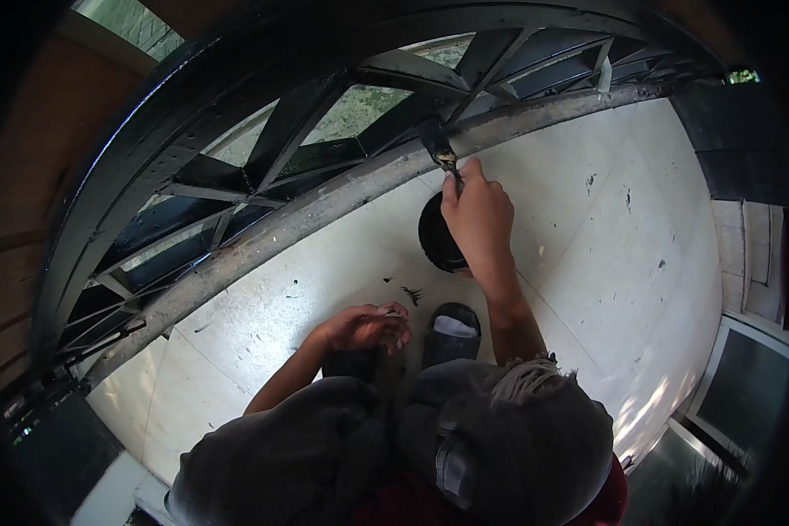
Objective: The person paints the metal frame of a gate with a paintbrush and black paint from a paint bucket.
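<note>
A paintbrush (443, 155) with dark bristles is gripped by its handle in my right hand (480, 215). Its bristle end overlaps the lower bars of a black metal railing (276, 145), just over the grey ledge. Below that wrist stands a round black container (436, 235), partly covered by the hand, its inside dark. My left hand (368, 327) hovers in front of my knees, fingers loosely curled and apart, with nothing seen in it.
A stained grey ledge (245, 250) runs under the railing. Dark paint spots and smears (412, 294) mark the pale tiled floor (579, 254). My sandalled foot (454, 331) is close to the container. A framed glass panel (745, 386) stands at right.
</note>
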Available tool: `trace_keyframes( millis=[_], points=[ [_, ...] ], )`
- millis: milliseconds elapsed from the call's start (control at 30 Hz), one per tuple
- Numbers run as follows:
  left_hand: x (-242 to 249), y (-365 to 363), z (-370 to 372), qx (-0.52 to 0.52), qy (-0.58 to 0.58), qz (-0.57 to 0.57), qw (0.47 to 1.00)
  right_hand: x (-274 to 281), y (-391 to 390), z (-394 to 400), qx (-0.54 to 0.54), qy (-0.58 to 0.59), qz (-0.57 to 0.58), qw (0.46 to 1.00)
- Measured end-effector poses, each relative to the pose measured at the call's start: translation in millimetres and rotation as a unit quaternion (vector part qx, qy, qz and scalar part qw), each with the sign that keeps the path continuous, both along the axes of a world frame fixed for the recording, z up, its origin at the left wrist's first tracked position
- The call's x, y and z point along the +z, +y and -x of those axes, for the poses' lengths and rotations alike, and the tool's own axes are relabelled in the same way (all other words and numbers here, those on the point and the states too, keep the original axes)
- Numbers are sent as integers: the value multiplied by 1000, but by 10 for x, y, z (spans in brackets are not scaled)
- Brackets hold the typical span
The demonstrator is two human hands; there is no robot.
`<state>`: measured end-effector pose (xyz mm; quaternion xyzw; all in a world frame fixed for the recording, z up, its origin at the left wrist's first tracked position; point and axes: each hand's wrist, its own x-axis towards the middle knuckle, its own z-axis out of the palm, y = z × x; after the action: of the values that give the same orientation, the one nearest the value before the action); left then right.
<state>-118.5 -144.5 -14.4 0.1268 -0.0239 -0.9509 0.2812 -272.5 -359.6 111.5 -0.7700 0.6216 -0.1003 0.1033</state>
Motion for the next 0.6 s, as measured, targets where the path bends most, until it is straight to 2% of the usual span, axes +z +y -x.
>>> trace_keyframes(
  millis=[133, 233, 533, 600],
  points=[
    [-12, 33, 24, 4, 6, -1, 1000, -233, -147, -5, -21, -10, -14, 1000],
    [10, -6, -12, 1, -4, 1, 1000, -12, -3, -11, -20, -5, -43, 999],
    [-3, -3, -5, 3, -8, 1, 1000, -233, -135, -26, 2, -1, -16, 1000],
    [3, -29, -8, -2, -4, -3, 1000, -84, -53, -41, 8, 6, -16, 1000]
  ],
)
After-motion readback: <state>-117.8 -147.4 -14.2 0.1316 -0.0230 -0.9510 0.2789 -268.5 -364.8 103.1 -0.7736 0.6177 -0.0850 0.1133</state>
